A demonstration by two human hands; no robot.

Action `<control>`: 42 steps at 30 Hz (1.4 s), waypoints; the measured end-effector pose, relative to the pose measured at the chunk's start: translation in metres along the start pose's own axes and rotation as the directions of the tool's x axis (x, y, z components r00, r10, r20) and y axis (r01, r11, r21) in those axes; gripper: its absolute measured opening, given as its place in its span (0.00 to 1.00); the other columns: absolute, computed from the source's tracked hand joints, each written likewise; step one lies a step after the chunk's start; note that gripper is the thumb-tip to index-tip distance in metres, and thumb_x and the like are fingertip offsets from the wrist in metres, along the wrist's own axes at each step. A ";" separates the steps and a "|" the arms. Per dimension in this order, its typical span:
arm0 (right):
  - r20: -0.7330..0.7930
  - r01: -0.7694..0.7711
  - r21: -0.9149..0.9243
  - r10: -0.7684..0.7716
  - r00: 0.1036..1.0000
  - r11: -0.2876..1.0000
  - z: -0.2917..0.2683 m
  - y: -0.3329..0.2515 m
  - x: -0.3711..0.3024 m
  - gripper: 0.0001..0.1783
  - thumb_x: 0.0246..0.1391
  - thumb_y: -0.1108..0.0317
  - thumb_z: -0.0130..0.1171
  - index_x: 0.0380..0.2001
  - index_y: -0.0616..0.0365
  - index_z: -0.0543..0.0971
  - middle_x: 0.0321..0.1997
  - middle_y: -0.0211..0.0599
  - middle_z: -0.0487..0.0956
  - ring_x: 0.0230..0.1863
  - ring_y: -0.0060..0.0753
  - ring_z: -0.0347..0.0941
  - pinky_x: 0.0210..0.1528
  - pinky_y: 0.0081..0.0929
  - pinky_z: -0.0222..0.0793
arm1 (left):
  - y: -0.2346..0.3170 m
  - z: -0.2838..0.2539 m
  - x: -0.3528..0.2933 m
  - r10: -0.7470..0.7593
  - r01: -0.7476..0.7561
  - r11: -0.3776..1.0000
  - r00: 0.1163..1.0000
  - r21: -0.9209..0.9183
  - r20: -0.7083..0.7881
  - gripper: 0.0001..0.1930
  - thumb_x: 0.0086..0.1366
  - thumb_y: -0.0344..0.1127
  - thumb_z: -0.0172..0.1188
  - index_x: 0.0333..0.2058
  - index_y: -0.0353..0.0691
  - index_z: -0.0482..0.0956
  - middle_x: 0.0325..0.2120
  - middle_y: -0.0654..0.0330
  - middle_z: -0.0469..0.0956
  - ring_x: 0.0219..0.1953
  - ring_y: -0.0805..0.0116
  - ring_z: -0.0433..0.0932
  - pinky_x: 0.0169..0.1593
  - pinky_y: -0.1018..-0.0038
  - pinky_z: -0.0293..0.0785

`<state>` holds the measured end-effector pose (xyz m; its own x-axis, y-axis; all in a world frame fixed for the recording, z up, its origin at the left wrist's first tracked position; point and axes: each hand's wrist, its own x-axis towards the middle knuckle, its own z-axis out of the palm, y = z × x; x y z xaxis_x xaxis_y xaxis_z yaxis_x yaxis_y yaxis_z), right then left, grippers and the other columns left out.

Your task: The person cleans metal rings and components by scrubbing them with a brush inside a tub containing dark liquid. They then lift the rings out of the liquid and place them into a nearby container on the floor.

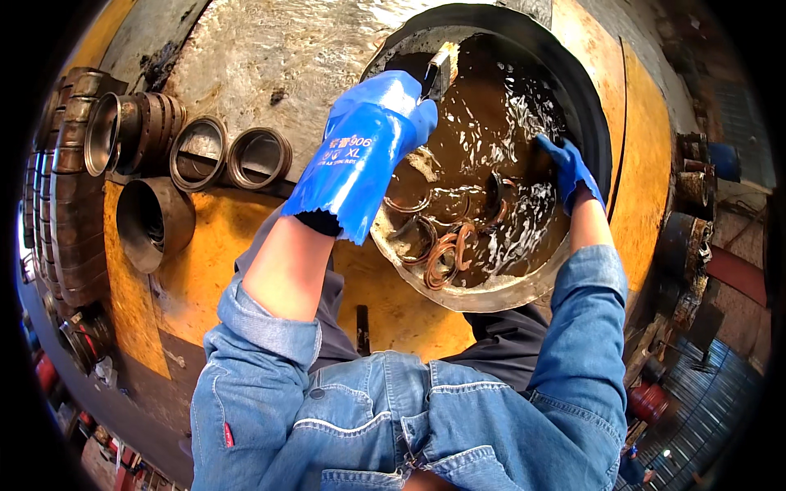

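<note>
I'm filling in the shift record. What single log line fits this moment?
left hand: gloved, gripping brush | right hand: gloved, dipped in basin | rusty rings submerged in murky liquid

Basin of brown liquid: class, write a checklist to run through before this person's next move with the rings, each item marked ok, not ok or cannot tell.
1. Left hand gloved: ok, long blue glove.
2. Left hand's grip on the brush-like tool: ok, though the bristle end is hard to make out.
3. Right hand gloved: ok, but the glove is short and the forearm bare.
4. What the right hand holds in the liquid: cannot tell.
5. Rusty rings within reach in the basin: ok.
6. Denim sleeves rolled up clear of the liquid: ok.
</note>
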<state>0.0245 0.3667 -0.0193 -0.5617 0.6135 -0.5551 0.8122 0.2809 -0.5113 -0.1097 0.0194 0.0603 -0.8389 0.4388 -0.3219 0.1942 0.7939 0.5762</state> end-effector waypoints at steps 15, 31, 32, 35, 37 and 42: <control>0.277 0.482 -0.500 -0.395 0.876 0.719 0.044 0.067 0.028 0.14 0.73 0.65 0.49 0.54 0.57 0.77 0.51 0.39 0.84 0.54 0.36 0.79 0.58 0.34 0.70 | 0.001 0.009 0.013 -0.022 0.012 0.996 0.995 0.091 0.101 0.24 0.69 0.57 0.56 0.48 0.44 0.84 0.45 0.48 0.84 0.50 0.45 0.83 0.56 0.55 0.79; 0.530 0.073 0.225 -0.185 0.827 0.972 0.075 -0.028 -0.074 0.24 0.72 0.58 0.57 0.65 0.59 0.78 0.60 0.36 0.82 0.58 0.26 0.77 0.58 0.25 0.72 | -0.002 -0.008 0.004 -0.088 0.081 0.996 0.982 0.048 0.166 0.23 0.70 0.54 0.56 0.53 0.48 0.86 0.54 0.53 0.84 0.56 0.49 0.83 0.61 0.58 0.79; 0.545 0.005 0.283 -0.165 0.822 0.959 0.080 -0.036 -0.088 0.24 0.72 0.58 0.57 0.64 0.59 0.78 0.59 0.35 0.82 0.57 0.25 0.77 0.57 0.25 0.72 | -0.004 -0.010 0.003 -0.074 0.068 0.997 0.987 0.049 0.141 0.23 0.70 0.55 0.56 0.52 0.46 0.85 0.51 0.51 0.84 0.54 0.47 0.83 0.59 0.57 0.79; 0.567 -0.124 0.378 -0.124 0.814 0.917 0.088 -0.055 -0.123 0.24 0.73 0.58 0.58 0.64 0.61 0.79 0.58 0.34 0.82 0.55 0.23 0.77 0.54 0.23 0.73 | -0.008 -0.008 0.006 -0.016 0.010 0.998 0.995 0.059 0.096 0.24 0.72 0.58 0.56 0.49 0.42 0.85 0.45 0.46 0.85 0.49 0.43 0.84 0.55 0.55 0.79; 0.578 -0.002 0.247 -0.146 0.803 0.969 0.088 -0.059 -0.138 0.28 0.70 0.54 0.59 0.67 0.54 0.76 0.65 0.40 0.80 0.66 0.31 0.75 0.68 0.28 0.68 | -0.014 -0.003 0.006 -0.009 0.008 1.000 0.998 0.012 0.065 0.24 0.71 0.57 0.56 0.47 0.41 0.85 0.44 0.46 0.85 0.49 0.43 0.84 0.54 0.55 0.79; 0.538 0.247 0.242 -0.342 0.771 0.938 0.100 -0.038 -0.135 0.32 0.60 0.46 0.68 0.58 0.61 0.82 0.51 0.39 0.87 0.51 0.29 0.81 0.59 0.32 0.74 | -0.012 -0.005 0.004 0.023 -0.024 1.000 0.999 0.009 0.030 0.23 0.68 0.56 0.59 0.44 0.40 0.85 0.41 0.44 0.84 0.45 0.42 0.84 0.50 0.55 0.79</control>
<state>0.0532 0.1998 0.0097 -0.7954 -0.0202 -0.6057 0.5848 0.2367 -0.7759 -0.1175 0.0097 0.0561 -0.8183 0.4699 -0.3310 0.2188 0.7872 0.5766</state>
